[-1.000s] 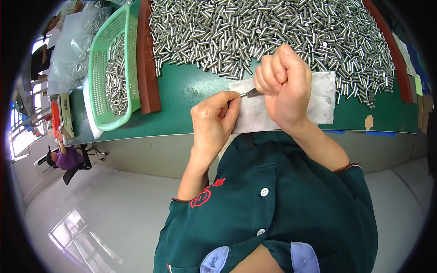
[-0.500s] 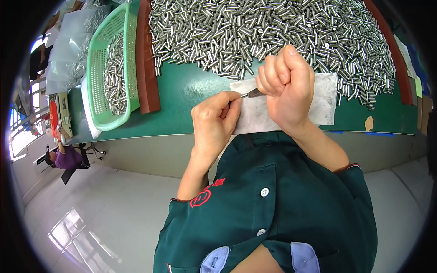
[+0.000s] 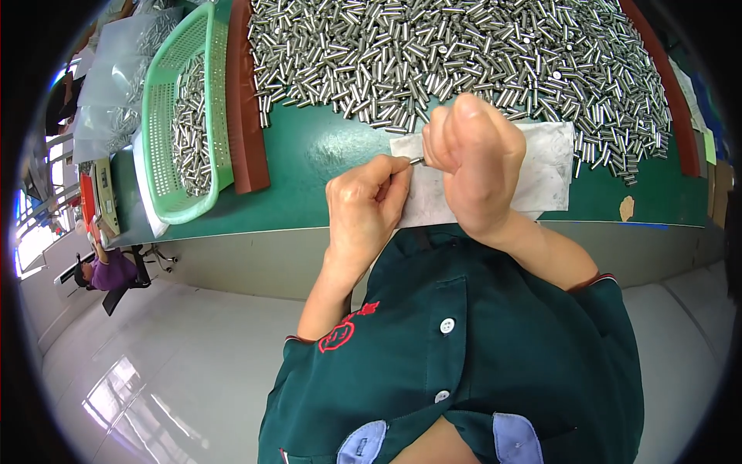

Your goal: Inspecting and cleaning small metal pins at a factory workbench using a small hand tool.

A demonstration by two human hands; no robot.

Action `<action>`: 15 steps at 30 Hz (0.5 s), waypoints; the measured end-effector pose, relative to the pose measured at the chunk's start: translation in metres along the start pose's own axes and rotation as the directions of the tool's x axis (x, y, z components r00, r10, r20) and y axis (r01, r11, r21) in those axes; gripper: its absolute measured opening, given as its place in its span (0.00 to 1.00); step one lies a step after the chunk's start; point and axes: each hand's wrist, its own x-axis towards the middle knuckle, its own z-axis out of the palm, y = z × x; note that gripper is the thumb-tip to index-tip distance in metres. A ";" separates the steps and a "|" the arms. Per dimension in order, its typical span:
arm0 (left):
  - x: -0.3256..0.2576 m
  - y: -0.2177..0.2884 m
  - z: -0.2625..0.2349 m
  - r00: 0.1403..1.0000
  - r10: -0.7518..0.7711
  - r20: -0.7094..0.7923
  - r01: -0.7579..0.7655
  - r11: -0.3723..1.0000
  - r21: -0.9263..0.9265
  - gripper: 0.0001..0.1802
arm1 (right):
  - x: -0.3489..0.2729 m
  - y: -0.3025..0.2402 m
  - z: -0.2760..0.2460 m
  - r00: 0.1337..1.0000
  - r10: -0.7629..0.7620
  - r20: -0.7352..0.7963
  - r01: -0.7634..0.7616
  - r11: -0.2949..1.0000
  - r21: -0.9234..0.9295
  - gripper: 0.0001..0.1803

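Note:
A small metal pin (image 3: 416, 161) sticks out of the fingertips of my left hand (image 3: 365, 199), which pinches it with thumb and forefinger. Close against its free end is my right hand (image 3: 478, 174), curled into a fist with the thumb side up. A dark metal tool with a tapered tip showed from that fist a moment ago; the fingers now hide it almost wholly. Beneath both hands lies a smudged white cloth or paper (image 3: 544, 174) on the green tabletop (image 3: 297, 185). Beyond them spreads a large heap of shiny cylindrical pins (image 3: 456, 58).
Red-brown strips (image 3: 246, 116) border the heap at left and right. A green plastic basket (image 3: 157, 147) with more pins stands left, beside clear plastic bags (image 3: 112, 81). A torn tan scrap (image 3: 627, 208) lies near the front edge. A person in purple (image 3: 114, 269) sits far left.
My right fist has tilted and shifted slightly left, toward my left fingers, covering the dark tool tip. My left hand stays nearly in place with the pin.

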 end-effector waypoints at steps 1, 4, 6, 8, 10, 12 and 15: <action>0.000 0.000 0.000 1.000 0.004 -0.006 -0.004 1.000 -0.012 0.03 | 0.000 0.004 -0.001 0.998 -0.057 0.042 0.059 0.996 -0.061 0.19; 0.001 0.002 0.000 1.000 0.013 0.008 -0.013 1.000 -0.009 0.03 | -0.001 0.004 -0.003 0.988 -0.110 0.103 0.124 0.983 -0.137 0.19; -0.001 0.003 -0.001 1.000 0.022 -0.005 -0.022 1.000 0.010 0.03 | 0.000 0.003 -0.001 0.994 -0.073 0.085 0.083 0.989 -0.121 0.19; -0.002 -0.001 -0.003 1.000 0.020 0.013 -0.020 1.000 0.004 0.03 | -0.002 0.002 0.002 0.999 -0.044 0.005 0.045 0.998 -0.042 0.19; 0.002 0.002 -0.005 0.985 -0.168 0.030 0.167 0.910 -0.380 0.02 | 0.000 0.001 -0.002 0.999 -0.010 -0.037 0.010 1.000 -0.009 0.19; 0.004 -0.011 -0.014 0.902 -0.186 0.390 0.428 0.260 -0.866 0.04 | 0.002 0.000 -0.002 1.000 0.001 -0.019 0.000 0.999 0.038 0.19; 0.008 -0.021 -0.013 0.892 -0.050 0.450 0.451 0.010 -0.893 0.06 | 0.003 -0.002 -0.003 0.999 0.044 -0.006 -0.043 0.992 0.117 0.19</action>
